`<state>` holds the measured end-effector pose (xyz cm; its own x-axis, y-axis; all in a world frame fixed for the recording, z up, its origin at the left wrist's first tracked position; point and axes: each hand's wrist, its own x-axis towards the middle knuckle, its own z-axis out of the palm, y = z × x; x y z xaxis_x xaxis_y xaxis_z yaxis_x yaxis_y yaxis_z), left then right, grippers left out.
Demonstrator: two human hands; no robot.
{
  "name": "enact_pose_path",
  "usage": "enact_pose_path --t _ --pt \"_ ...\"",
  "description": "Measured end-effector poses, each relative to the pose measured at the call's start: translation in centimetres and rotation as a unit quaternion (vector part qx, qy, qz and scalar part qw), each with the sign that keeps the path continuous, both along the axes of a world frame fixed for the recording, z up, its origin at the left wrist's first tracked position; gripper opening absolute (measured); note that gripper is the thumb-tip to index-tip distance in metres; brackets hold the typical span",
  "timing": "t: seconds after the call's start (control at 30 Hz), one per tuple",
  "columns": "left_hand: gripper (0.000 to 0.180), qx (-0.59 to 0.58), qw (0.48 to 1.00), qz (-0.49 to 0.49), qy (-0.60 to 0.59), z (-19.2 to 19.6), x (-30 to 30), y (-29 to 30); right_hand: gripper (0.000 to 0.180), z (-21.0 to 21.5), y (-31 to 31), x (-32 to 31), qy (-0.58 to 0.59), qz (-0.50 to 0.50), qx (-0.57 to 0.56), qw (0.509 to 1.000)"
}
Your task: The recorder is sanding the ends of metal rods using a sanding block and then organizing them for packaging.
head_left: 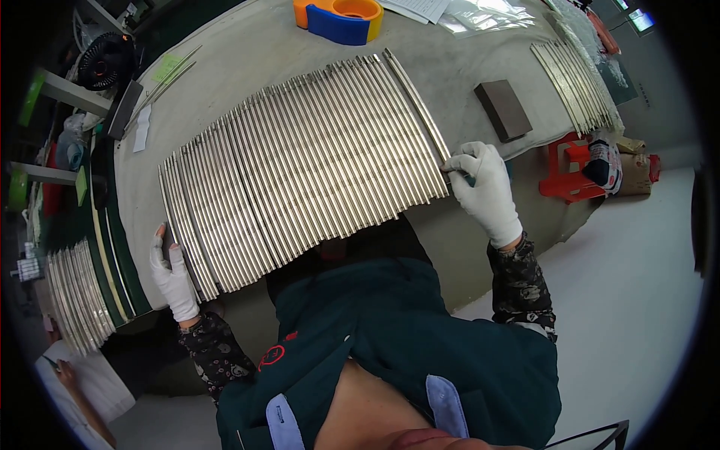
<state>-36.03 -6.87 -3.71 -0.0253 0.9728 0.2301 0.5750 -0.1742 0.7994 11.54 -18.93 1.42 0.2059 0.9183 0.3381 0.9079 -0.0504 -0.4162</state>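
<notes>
A wide row of shiny metal rods [255,172] lies side by side on the grey-covered table [247,45], their near ends jutting past the front edge. At the row's right end, one metal rod [418,107] sits slightly apart from the others at its far end. My right hand [484,191], in a white glove, has its fingers closed on the near end of that rod. My left hand [174,279], gloved in white with some fingertips bare, rests against the leftmost rods, its thumb and fingers apart.
A dark brown block [503,111] lies right of the row, with more rods [574,86] beyond it. At the back stands a blue-and-orange tape dispenser [337,22]. A red stool [566,171] is on the right. Leftward are another rod stack [79,296] and another person's hand [67,373].
</notes>
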Motion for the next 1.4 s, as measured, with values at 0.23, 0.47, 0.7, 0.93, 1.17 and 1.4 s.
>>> enact_pose_path --t 0.23,0.47,0.7,0.93,1.17,1.4 --pt "0.039 0.000 1.000 0.014 0.015 0.0 -0.1 0.1 0.013 0.7 -0.2 -0.6 -0.001 -0.007 -0.017 1.000" --pt "0.040 0.013 0.999 0.014 0.039 -0.1 -0.1 0.2 0.021 1.5 0.2 -2.2 -0.046 -0.050 -0.052 0.996" --pt "0.037 0.017 0.998 0.021 0.049 0.0 0.2 0.0 0.017 0.2 0.6 -1.8 -0.052 -0.045 -0.024 0.997" --pt "0.036 0.020 1.000 0.016 0.017 -0.3 0.1 0.1 0.015 0.6 0.5 -2.8 -0.059 -0.008 -0.009 0.998" --pt "0.036 0.026 0.999 0.013 0.021 0.0 0.5 0.0 0.015 -0.5 1.0 -2.1 -0.054 0.048 0.002 0.997" --pt "0.035 0.020 0.999 0.026 0.008 0.2 0.8 -0.3 0.013 0.5 1.4 -3.9 -0.056 0.013 0.013 0.998"
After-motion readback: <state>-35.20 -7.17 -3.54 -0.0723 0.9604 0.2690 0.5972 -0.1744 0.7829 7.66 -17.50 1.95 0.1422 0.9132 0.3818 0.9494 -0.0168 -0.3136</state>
